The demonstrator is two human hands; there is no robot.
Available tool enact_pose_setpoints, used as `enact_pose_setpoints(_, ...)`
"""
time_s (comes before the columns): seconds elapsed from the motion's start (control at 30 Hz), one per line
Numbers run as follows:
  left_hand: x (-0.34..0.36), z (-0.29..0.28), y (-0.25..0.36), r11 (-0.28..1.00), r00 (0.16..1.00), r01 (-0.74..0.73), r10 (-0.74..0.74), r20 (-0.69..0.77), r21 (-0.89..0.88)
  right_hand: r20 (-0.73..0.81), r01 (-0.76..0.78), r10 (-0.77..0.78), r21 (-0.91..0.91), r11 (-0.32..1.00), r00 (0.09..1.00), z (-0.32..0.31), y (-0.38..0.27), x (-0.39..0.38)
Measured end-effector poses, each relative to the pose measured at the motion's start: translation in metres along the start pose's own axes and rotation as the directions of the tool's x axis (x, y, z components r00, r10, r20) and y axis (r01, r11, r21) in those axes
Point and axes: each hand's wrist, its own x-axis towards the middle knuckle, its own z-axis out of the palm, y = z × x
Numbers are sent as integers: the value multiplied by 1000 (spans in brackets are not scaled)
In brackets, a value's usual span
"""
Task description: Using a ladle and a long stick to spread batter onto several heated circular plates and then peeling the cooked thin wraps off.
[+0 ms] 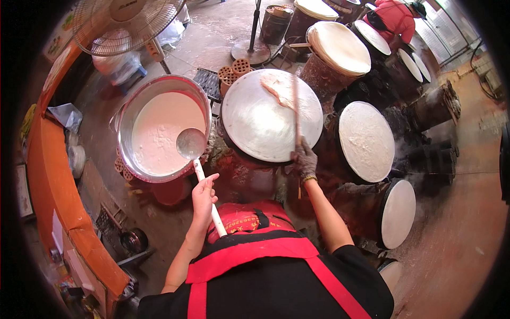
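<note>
My left hand (203, 198) is closed around the white handle of a ladle (190, 143). The ladle's round metal bowl hangs over a large metal basin (123, 139) of pale batter (162, 119). My right hand (305, 160), in a grey glove, grips a long, thin wooden spreader (296, 114) that reaches across a round griddle (249, 125) in front of me. A patch of batter (279, 87) lies at the griddle's far side, left of the spreader. The rest of the griddle's surface shows bare and shiny.
Right of the griddle, a round griddle with a pale flatbread (366, 141) stands close by, with another (398, 213) nearer me. Stacked flatbreads (338, 48) sit behind. A fan (127, 24) and honeycomb briquettes (234, 70) stand beyond the basin. A person in red (393, 21) bends at far right.
</note>
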Motion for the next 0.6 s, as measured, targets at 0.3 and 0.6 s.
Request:
enact_pose_setpoints(0.3, -19, 50, -32, 967, 979, 158, -180, -96, -199, 503, 330, -229, -121, 936, 833, -42, -33, 0)
enact_pose_setpoints(0.6, -34, 97, -61, 759, 919, 117, -326, -219, -641, 518, 257, -129, -183, 949, 845, -60, -46, 96)
